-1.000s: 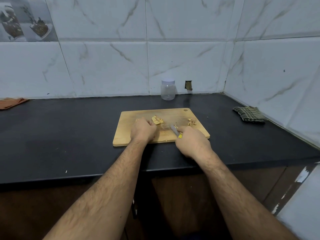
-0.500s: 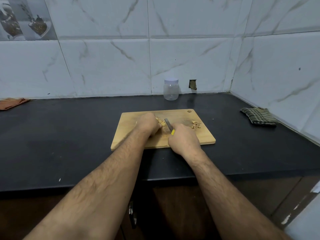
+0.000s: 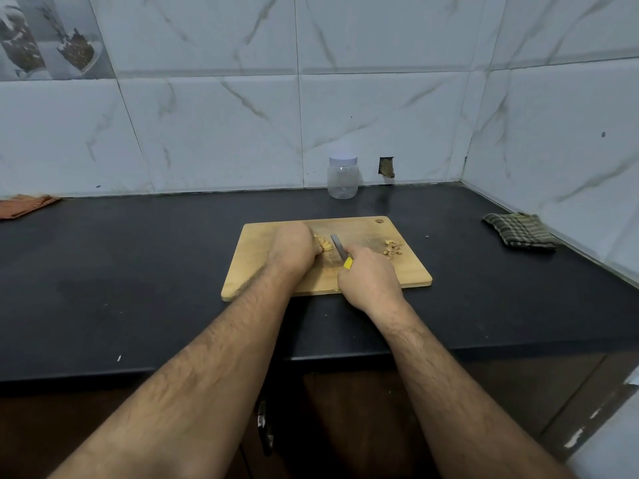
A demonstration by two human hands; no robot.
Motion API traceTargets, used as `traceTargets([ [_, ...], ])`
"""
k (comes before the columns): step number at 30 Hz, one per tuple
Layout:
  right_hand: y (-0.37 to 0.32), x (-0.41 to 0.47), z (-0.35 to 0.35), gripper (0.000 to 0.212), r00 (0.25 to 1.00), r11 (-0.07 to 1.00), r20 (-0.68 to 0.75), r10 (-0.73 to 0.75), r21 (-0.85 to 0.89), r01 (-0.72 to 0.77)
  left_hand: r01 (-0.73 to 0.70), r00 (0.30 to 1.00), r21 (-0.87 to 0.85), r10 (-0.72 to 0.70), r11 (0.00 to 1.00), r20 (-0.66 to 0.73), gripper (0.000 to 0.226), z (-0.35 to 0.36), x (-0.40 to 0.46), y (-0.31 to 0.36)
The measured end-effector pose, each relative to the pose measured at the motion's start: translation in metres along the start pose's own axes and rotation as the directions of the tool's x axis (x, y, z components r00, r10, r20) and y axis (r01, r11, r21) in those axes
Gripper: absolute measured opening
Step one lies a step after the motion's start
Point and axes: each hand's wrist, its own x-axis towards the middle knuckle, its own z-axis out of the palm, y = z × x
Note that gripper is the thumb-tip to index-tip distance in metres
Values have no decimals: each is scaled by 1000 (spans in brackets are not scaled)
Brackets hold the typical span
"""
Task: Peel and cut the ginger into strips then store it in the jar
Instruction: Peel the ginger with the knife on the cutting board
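Dark counter, wooden cutting board (image 3: 262, 267). Left hand (image 3: 294, 252) curls over the ginger (image 3: 324, 244), pinning it; right hand (image 3: 368, 280) grips the knife (image 3: 340, 250), blade just right of it, pointing away.

A home kitchen: white marble-look wall tiles (image 3: 214, 133) meet in a corner behind a dark stone table (image 3: 138, 271), where a wooden cutting board (image 3: 256, 257), a lidded jar (image 3: 342, 178) and a checked dishcloth (image 3: 518, 231) sit.
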Motion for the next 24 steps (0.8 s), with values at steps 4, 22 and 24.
traceTargets([
  [4,0,-2,0,46,1000,1000,-9,-2,9,2,-76,991,20,78,997,-106,25,7,-9,-3],
  [22,7,-37,-29,47,995,998,102,-22,-62,29,-155,983,20,156,988,-93,19,6,-69,11],
  [24,7,-41,-31,45,992,997,128,-19,-73,29,-131,991,-69,128,989,-38,15,1,-70,10],
])
